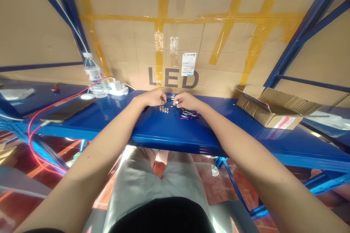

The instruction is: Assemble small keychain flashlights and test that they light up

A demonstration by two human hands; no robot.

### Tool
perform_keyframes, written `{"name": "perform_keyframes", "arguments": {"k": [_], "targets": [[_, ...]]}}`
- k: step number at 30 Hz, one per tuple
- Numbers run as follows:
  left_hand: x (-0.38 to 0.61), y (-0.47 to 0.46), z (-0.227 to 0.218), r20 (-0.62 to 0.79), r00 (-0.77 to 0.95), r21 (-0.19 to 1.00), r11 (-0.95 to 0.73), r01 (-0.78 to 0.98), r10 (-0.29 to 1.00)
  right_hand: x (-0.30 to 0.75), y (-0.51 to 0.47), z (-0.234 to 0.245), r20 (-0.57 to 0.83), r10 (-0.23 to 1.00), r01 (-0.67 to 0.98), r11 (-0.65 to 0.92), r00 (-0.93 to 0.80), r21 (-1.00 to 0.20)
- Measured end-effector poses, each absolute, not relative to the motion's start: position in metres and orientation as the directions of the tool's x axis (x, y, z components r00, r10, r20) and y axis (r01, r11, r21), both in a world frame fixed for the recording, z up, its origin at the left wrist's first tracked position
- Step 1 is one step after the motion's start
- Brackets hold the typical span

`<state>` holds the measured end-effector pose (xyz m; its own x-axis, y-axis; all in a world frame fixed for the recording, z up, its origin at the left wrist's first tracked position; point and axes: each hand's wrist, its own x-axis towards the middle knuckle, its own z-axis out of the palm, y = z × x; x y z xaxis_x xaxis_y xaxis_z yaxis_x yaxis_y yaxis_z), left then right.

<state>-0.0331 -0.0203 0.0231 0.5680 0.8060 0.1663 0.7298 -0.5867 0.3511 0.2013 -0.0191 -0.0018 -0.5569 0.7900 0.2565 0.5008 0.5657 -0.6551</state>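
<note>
Both my arms reach out over a blue metal shelf (169, 131). My left hand (153, 98) is curled shut near the back of the shelf; what it holds is hidden. My right hand (185, 100) is pinched on a small silvery piece (176, 102) at its fingertips. Between and just in front of the hands lies a short row of small round metal pieces (164, 109). Purple and pink carabiner-like clips (188, 115) lie under my right wrist. A blue-green item (170, 96) shows between the hands.
A water bottle (93, 75), a white charger (118, 88) with a red cable (54, 105) and a phone (68, 110) lie on the left. An open cardboard box (276, 109) sits on the right. A taped cardboard wall marked LED (175, 43) stands behind.
</note>
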Motion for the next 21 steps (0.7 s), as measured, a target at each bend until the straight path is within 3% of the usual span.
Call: {"name": "perform_keyframes", "arguments": {"k": [4, 15, 21], "targets": [[-0.040, -0.013, 0.020, 0.032, 0.512, 0.352, -0.489, 0.798, 0.858, 0.202, -0.017, -0.003, 0.264, 0.776, 0.500, 0.586, -0.573, -0.638], [-0.031, 0.001, 0.004, 0.164, 0.453, 0.298, -0.482, 0.824, 0.876, 0.201, -0.016, -0.002, 0.246, 0.789, 0.519, 0.569, -0.564, -0.638], [-0.029, 0.001, 0.004, 0.120, 0.453, 0.381, -0.462, 0.801, 0.884, 0.200, -0.020, 0.000, 0.229, 0.804, 0.529, 0.546, -0.548, -0.650]]}}
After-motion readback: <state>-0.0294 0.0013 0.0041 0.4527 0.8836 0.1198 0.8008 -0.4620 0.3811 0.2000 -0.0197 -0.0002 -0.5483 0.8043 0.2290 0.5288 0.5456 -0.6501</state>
